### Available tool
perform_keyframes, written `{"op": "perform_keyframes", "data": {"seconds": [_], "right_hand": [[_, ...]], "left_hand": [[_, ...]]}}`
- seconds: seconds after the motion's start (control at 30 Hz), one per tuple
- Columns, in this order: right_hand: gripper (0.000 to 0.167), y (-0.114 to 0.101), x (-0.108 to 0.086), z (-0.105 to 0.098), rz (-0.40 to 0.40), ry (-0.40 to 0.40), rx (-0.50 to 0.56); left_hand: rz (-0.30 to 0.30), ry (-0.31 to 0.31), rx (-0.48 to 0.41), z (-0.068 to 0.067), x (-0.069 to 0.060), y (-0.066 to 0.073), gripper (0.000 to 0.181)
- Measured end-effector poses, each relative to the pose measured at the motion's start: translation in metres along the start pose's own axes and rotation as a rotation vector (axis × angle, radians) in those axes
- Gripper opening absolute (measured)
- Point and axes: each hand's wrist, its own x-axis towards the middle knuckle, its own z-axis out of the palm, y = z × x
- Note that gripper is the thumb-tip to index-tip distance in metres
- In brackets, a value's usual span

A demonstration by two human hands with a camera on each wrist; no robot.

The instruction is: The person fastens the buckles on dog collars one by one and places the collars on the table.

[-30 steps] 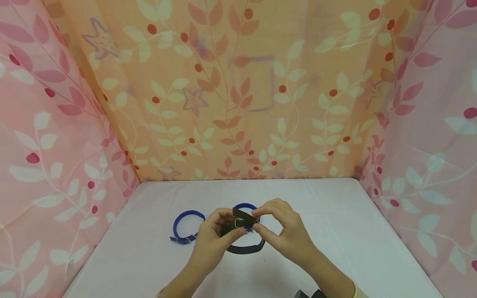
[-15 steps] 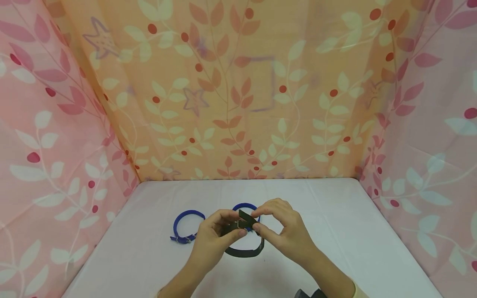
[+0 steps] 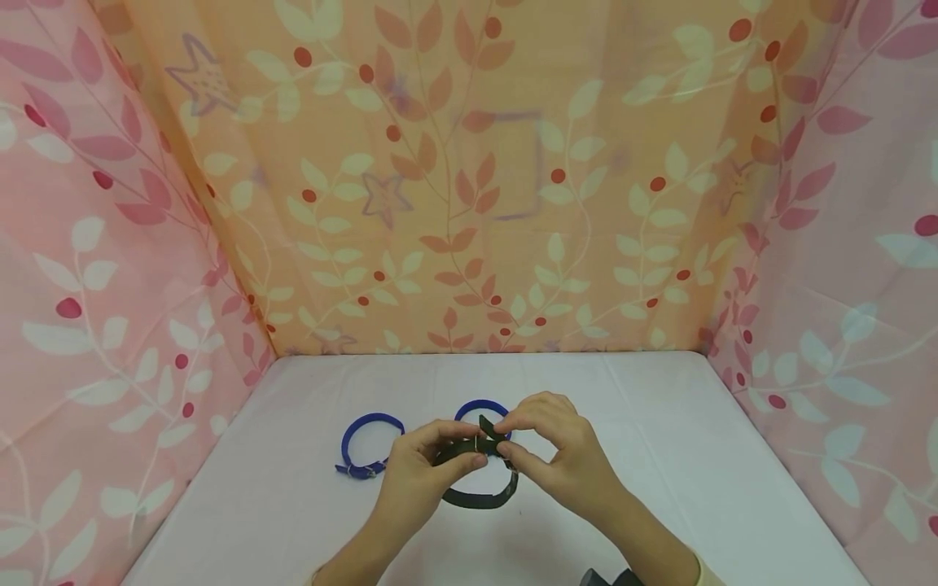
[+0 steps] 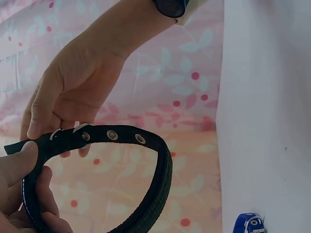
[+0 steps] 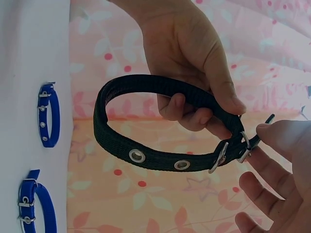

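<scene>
A dark green, nearly black dog collar is held above the table in both hands, bent into a loop with its buckle at the top. My left hand grips the band just left of the buckle, thumb in front and fingers behind. With thumb and forefinger, my right hand pinches the strap beside the buckle; its free tip sticks up. Metal eyelets line the band in the right wrist view, where the metal buckle and a keeper ring also show.
Two blue collars, each looped, lie on the white table: one left of the hands, the other behind them, partly hidden. A dark object shows at the bottom edge. Patterned cloth encloses the table's back and sides.
The strap's free tip has swung rightward and more upright, and less of it shows. The buckle has shifted slightly right, and the loop hangs a little lower. Both hands keep their hold.
</scene>
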Motion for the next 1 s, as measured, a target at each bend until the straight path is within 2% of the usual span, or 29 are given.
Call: {"op": "perform_keyframes", "data": {"seconds": [0.23, 0.4, 0.6, 0.83, 1.0], "right_hand": [[0.037, 0.001, -0.0003, -0.0003, -0.01, 0.012, -0.016], [0.036, 0.0009, 0.0007, -0.0015, -0.018, 0.008, -0.034], [0.033, 0.0015, 0.0008, -0.0029, -0.01, -0.004, -0.057], [0.03, 0.0023, 0.0004, -0.0052, 0.004, -0.061, -0.079], [0.03, 0.002, 0.0, -0.0076, 0.052, -0.118, -0.079]], "left_hand": [[0.015, 0.023, -0.007, 0.0009, -0.0009, -0.0016, 0.029], [0.005, 0.046, 0.011, 0.0016, -0.0016, -0.0002, 0.028], [-0.002, 0.072, -0.007, 0.0033, -0.001, -0.0013, 0.027], [-0.046, 0.112, -0.012, 0.0065, -0.0013, -0.0021, 0.026], [-0.077, 0.106, -0.013, 0.0075, -0.0023, -0.002, 0.027]]}}
